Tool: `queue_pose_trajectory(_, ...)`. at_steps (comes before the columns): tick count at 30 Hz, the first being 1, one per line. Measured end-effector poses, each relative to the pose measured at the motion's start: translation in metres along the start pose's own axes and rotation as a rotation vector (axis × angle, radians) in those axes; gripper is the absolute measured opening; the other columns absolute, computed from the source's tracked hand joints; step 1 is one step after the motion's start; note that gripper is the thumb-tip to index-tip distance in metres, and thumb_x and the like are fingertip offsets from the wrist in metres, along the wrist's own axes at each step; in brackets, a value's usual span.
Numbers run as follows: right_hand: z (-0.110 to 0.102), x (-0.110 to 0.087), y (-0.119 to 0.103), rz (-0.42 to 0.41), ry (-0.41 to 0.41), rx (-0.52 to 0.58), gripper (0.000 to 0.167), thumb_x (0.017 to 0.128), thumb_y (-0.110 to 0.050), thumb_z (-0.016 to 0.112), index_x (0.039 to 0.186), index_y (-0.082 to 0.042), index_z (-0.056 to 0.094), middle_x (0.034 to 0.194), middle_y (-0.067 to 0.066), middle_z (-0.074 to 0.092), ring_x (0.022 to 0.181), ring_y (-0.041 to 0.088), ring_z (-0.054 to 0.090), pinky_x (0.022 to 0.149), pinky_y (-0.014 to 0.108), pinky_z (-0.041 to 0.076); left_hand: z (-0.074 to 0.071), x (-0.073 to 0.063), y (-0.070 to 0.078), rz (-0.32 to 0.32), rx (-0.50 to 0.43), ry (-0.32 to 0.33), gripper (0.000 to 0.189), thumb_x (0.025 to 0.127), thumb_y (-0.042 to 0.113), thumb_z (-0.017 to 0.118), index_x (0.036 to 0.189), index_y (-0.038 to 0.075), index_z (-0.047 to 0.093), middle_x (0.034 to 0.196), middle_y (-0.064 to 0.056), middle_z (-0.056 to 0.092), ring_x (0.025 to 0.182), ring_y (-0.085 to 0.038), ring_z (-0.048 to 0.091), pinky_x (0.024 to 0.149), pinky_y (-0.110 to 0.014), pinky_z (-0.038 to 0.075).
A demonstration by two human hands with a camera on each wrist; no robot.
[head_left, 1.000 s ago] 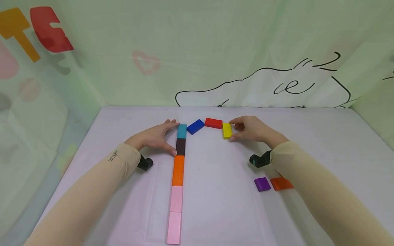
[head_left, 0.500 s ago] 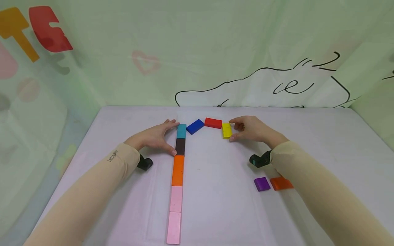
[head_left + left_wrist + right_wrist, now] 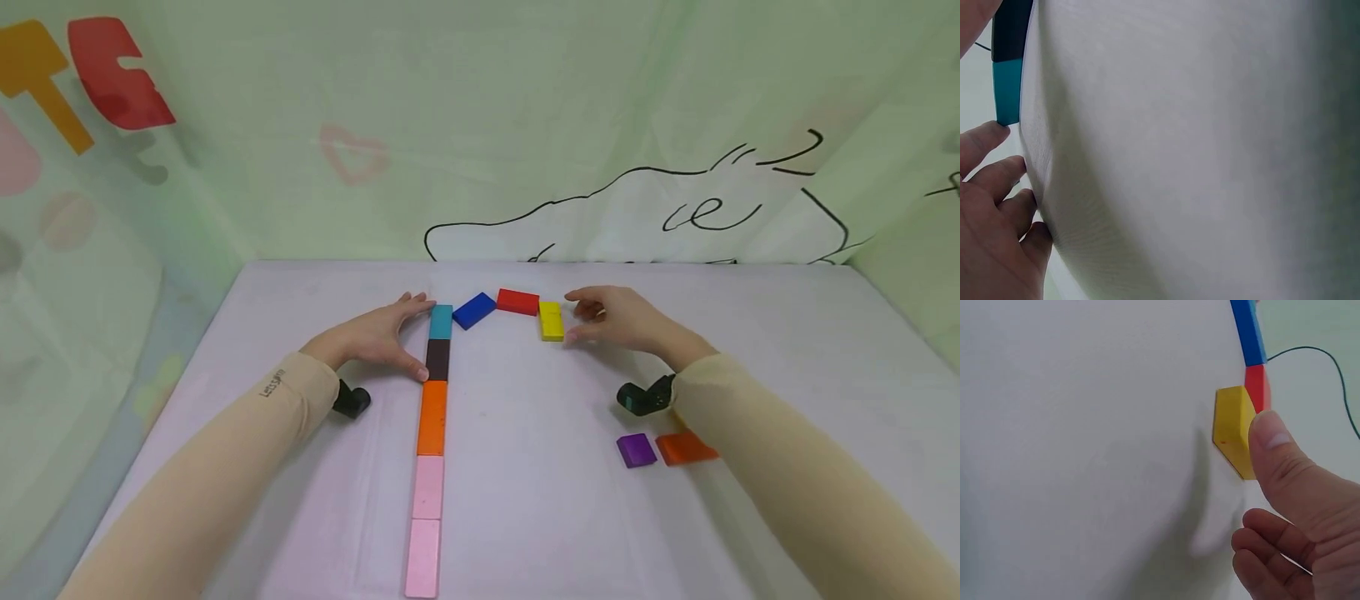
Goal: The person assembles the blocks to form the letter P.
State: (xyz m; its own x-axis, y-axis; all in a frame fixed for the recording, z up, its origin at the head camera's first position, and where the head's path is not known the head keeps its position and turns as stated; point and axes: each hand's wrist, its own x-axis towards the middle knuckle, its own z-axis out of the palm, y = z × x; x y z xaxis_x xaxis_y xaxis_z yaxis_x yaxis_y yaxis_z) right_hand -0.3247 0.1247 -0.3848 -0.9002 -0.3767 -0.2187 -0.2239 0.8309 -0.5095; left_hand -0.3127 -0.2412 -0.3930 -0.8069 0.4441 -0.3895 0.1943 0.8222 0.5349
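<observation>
Right grip (image 3: 628, 320): fingers apart | left grip (image 3: 372, 332): fingers spread | yellow block (image 3: 551, 322): oblong, straight-edged, one small reddish speck

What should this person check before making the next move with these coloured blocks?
1. Teal block, dark block, orange block and two pink blocks lined up: ok.
2. Blue block, red block and yellow block curving on from the teal end: ok.
3. Left hand off the line: not ok, it appears to touch it.
4. Right hand off the yellow block: cannot tell; the head view suggests a slight gap, the right wrist view shows overlap.
5. Purple block fully visible: ok.
6. Red-orange block fully visible: not ok, the right sleeve covers part.
</observation>
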Motion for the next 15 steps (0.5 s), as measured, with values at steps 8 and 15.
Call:
queue_pose_trajectory(8, -0.015, -0.056, 0.027, -0.028, 0.082, 0.000, 0.065, 0.092, -0.028, 0.078, 0.144, 0.003, 0.054, 0.131, 0.025, 0.065, 0.120, 0.040, 0.061, 0.106, 0.059, 0.049, -0.002, 0.000, 0.003, 0.020, 0.017, 0.006, 0.112, 0.079, 0.037, 0.088, 0.165, 0.020, 0.020, 0.175, -0.005, 0.005, 0.162, -0.031, 0.000, 0.128, -0.061, 0.010)
queue_pose_trajectory(15, -0.017, -0.109, 0.051, 0.063, 0.172, -0.085, 0.066, 0.092, -0.031, 0.077, 0.141, 0.006, 0.054, 0.127, 0.030, 0.065, 0.115, 0.048, 0.061, 0.097, 0.062, 0.054, -0.001, -0.002, 0.001, 0.025, 0.016, 0.008, 0.111, 0.079, 0.036, 0.088, 0.165, 0.018, 0.020, 0.175, -0.007, 0.005, 0.162, -0.033, 0.000, 0.128, -0.061, 0.011)
